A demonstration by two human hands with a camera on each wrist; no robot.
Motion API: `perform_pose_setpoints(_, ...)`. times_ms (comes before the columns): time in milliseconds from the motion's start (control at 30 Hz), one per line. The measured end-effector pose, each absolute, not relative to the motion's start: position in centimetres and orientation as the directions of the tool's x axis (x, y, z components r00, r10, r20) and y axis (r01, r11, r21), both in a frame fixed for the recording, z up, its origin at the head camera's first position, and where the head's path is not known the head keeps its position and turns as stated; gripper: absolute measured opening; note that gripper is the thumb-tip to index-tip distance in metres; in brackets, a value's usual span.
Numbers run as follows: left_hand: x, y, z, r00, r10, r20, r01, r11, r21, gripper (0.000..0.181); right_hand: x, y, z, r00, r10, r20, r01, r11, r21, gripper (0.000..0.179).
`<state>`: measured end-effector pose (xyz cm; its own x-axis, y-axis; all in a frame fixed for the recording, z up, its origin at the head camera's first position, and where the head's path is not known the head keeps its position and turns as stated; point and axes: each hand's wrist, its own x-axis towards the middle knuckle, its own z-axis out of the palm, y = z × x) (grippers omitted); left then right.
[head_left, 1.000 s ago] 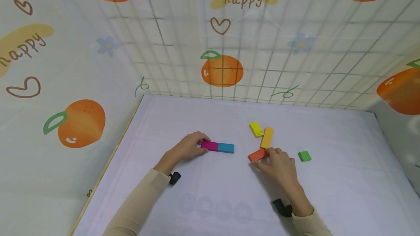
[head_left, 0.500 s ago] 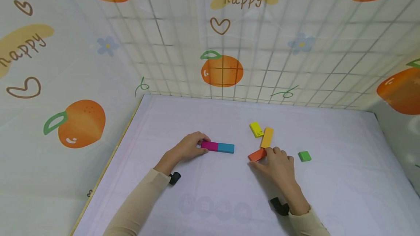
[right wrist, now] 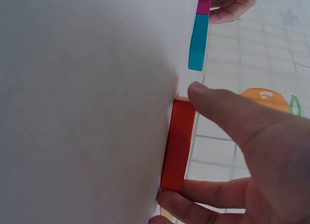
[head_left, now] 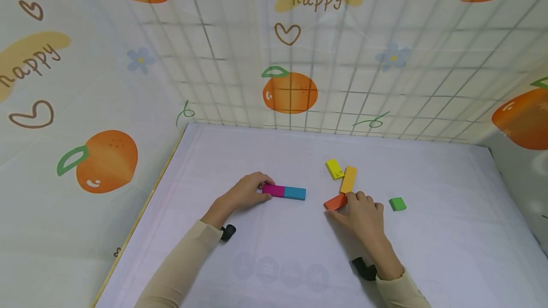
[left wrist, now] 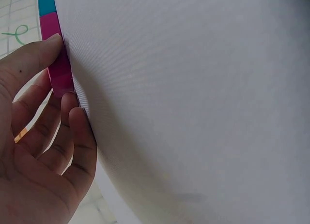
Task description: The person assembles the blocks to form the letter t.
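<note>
Between thumb and fingers, my left hand [head_left: 245, 191] pinches the outer end of a magenta block [head_left: 274, 190]. A blue block [head_left: 295, 193] lies end to end with the magenta one, in a straight row on the table. My right hand [head_left: 364, 215] holds an orange-red block [head_left: 335, 202] lengthwise; in the right wrist view the thumb is at one end of that block [right wrist: 179, 144] and the fingers at the other. The orange-red block lies slanted on the table, with part of it behind the right fingers in the head view.
A yellow block [head_left: 334, 169] and an amber block [head_left: 348, 179] lie touching, just beyond the right hand. Farther right sits a small green block [head_left: 397, 204]. A patterned cloth wall [head_left: 231, 75] rises behind the white table [head_left: 239, 151].
My right hand and wrist have shifted slightly to the left, with the orange-red block nearly in place. The left hand and the other blocks have stayed still.
</note>
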<state>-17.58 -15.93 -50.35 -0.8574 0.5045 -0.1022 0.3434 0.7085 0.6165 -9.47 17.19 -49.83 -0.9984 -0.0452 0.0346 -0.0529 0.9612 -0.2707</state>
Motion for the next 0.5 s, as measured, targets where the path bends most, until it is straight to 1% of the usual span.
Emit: perform_pose_setpoints(500, -17.43, -15.96, -50.11, -0.857, 0.502, -0.112, 0.339, 0.715, 0.612, 0.033, -9.51, 17.17, -49.56, -0.998, -0.058, 0.032, -0.065, 0.955, -0.29, 0.072)
